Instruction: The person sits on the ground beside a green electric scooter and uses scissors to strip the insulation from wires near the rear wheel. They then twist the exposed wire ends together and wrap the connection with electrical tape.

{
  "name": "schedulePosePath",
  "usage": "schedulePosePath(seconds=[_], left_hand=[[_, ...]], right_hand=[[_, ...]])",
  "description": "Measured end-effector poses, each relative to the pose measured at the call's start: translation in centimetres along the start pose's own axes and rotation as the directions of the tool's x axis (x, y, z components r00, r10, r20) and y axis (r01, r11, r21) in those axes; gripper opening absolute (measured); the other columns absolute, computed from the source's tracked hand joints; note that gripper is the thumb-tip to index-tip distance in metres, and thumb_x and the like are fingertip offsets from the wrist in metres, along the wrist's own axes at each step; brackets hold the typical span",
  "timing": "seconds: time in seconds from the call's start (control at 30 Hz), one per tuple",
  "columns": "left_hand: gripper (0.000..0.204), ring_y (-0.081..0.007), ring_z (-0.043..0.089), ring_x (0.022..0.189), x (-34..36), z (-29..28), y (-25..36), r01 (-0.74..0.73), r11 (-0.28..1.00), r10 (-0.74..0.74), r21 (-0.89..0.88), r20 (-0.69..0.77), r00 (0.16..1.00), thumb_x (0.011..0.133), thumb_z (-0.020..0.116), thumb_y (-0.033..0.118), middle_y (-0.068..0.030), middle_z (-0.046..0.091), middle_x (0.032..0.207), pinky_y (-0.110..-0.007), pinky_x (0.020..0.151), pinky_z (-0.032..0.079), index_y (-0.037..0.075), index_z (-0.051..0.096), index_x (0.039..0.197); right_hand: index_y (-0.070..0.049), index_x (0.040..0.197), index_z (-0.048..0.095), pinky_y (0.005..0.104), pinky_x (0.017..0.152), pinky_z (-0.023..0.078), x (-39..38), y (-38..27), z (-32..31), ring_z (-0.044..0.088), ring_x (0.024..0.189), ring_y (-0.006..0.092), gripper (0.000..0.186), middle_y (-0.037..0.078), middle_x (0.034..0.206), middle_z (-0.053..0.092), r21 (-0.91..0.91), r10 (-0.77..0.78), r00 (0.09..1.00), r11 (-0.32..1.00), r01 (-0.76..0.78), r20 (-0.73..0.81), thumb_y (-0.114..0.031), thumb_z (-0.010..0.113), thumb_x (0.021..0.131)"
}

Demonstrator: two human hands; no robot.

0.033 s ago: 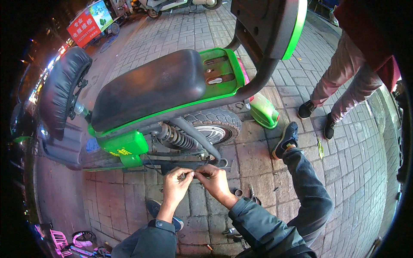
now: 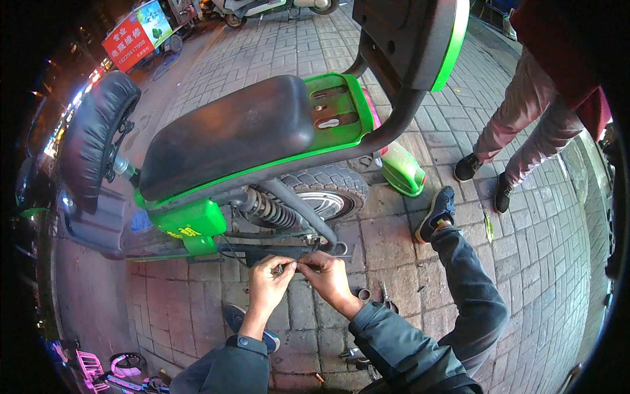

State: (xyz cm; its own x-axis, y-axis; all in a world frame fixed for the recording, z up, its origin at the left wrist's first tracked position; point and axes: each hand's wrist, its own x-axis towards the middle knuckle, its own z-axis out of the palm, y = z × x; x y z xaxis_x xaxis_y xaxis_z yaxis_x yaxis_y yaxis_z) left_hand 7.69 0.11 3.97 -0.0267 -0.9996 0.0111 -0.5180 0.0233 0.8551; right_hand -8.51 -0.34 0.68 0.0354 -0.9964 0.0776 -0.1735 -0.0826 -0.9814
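Note:
In front of the green and black electric scooter [image 2: 226, 138], my two hands meet at the fingertips. My left hand [image 2: 268, 284] is closed in a pinch. Its thumb and forefinger press towards those of my right hand [image 2: 327, 279], which is pinched too. Whatever lies between the fingertips is too small and hidden to name. A thin black cable [image 2: 231, 248] hangs from the scooter's lower side and runs down close to my left hand. Just beyond my fingers are the scooter's rear wheel [image 2: 326, 203], its coil-spring shock absorber [image 2: 272, 211] and a dark lower frame bar.
On the paving by my right forearm lie a small ring-shaped part [image 2: 364, 295] and a dark metal tool [image 2: 386, 297]. My outstretched right leg [image 2: 469, 282] is beyond them. Another person [image 2: 525, 125] stands at the right. A pink bicycle [image 2: 108, 371] is at lower left.

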Motion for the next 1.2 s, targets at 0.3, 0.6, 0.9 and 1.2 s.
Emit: schedulePosePath(seconds=[0.3,0.6,0.9,1.2], left_hand=[[0.013,-0.0084,0.065,0.069,0.1,0.9,0.5,0.238,0.914,-0.254,-0.330,-0.005,0.967,0.090,0.071,0.010,-0.0036,0.070,0.079,-0.024,0.063,0.051,-0.003,0.070,0.094],[0.017,-0.0105,0.062,0.069,1.0,0.5,0.3,0.098,0.989,-0.083,-0.112,0.129,0.988,0.087,0.073,0.016,-0.0066,0.070,0.083,-0.027,0.062,0.048,0.001,0.071,0.095],[0.019,-0.0145,0.063,0.078,1.7,-0.2,0.4,0.003,0.991,0.032,-0.133,0.257,0.966,0.084,0.073,0.014,-0.0062,0.069,0.091,-0.030,0.071,0.050,0.002,0.070,0.099],[0.020,-0.0102,0.058,0.079,1.8,-0.4,-0.9,0.105,0.963,-0.010,-0.247,0.358,0.934,0.086,0.071,0.012,-0.0029,0.067,0.089,-0.029,0.073,0.048,0.001,0.067,0.102]], right_hand=[[0.000,0.091,0.071,0.0269,0.067,0.054,-1.2,0.4,-0.5,0.068,0.074,0.0149,0.013,0.008,0.083,0.070,0.146,0.202,0.964,0.973,-0.178,-0.171,-0.011,0.076,0.086],[-0.010,0.109,0.070,0.0379,0.070,0.050,-1.0,-3.0,-4.7,0.060,0.079,0.0273,0.037,0.007,0.088,0.066,-0.509,-0.369,0.929,0.801,0.315,-0.005,-0.007,0.078,0.074],[-0.013,0.117,0.068,0.0315,0.076,0.055,4.7,-7.2,-8.4,0.060,0.093,0.0203,0.042,0.003,0.098,0.056,-0.379,-0.485,0.461,0.263,0.887,0.743,-0.013,0.061,0.076],[-0.006,0.098,0.067,0.0302,0.082,0.055,7.4,-7.2,-6.8,0.062,0.095,0.0185,0.024,0.003,0.096,0.059,-0.206,-0.489,0.210,0.063,0.977,0.847,-0.014,0.063,0.075]])
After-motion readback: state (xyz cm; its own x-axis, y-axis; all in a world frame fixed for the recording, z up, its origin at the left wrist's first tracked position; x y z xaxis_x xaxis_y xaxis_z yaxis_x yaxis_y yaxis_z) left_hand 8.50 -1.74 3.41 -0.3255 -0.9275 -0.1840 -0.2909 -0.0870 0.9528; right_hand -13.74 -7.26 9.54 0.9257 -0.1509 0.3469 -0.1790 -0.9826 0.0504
